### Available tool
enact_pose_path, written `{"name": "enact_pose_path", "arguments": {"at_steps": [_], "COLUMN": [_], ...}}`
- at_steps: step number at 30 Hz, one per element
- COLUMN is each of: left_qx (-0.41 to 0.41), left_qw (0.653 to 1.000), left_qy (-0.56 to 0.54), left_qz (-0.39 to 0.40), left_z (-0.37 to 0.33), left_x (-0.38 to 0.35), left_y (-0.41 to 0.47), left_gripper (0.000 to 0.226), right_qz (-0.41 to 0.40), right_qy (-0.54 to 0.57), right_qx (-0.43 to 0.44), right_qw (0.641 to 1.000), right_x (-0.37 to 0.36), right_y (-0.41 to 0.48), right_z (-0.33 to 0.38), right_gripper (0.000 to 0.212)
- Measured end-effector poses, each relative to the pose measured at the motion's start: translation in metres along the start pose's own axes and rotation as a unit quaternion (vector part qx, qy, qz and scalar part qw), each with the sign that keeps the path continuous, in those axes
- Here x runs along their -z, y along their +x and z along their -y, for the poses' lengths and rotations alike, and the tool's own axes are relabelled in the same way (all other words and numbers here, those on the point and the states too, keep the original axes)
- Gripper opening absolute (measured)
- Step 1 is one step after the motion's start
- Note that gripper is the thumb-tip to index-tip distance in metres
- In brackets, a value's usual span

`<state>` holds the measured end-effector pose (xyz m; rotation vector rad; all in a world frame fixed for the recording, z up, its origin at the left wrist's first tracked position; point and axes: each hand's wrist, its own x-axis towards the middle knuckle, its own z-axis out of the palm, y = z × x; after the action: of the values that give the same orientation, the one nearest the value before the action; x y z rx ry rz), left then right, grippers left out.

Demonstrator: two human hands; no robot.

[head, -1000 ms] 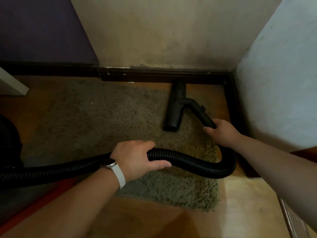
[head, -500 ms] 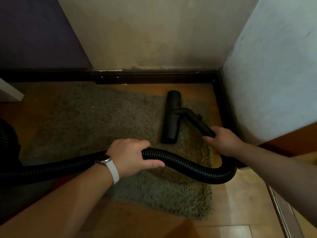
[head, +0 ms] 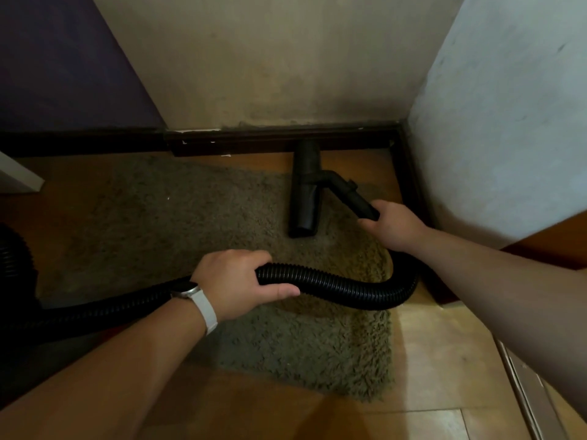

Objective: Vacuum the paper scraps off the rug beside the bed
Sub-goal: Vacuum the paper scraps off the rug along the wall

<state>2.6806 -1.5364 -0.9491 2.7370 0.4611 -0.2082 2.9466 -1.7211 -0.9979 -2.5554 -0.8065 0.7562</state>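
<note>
Gripping the vacuum's black tube [head: 357,200] with the right hand [head: 392,228], fingers wrapped tight around it. The left hand [head: 235,281] is curled round the ribbed hose [head: 343,285] over the rug's near half. The floor nozzle [head: 305,198] lies at the shaggy rug's [head: 158,223] far right corner, its far end poking onto the wooden floor [head: 444,360] right by the skirting board [head: 270,138].

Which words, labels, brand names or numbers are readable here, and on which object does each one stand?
No text is readable anywhere.
The hose and the nozzle: plain black, no label or brand visible.
The watch on the left wrist: face dark and tilted away, nothing readable.
</note>
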Motion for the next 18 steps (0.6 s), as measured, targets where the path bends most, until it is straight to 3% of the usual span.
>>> {"name": "enact_pose_path", "arguments": {"at_steps": [11, 18], "left_qx": [0.028, 0.010], "left_qw": [0.999, 1.000], "left_qy": [0.004, 0.012], "left_qz": [0.015, 0.011], "left_z": [0.000, -0.007], "left_x": [-0.006, -0.010], "left_y": [0.002, 0.008], "left_gripper": [0.084, 0.084], "right_qz": [0.023, -0.026], "right_qy": [0.045, 0.091], "right_qx": [-0.041, -0.082], "right_qw": [0.998, 0.992], "right_x": [-0.004, -0.007], "right_y": [0.017, -0.007], "right_z": [-0.009, -0.040], "right_gripper": [0.025, 0.026]}}
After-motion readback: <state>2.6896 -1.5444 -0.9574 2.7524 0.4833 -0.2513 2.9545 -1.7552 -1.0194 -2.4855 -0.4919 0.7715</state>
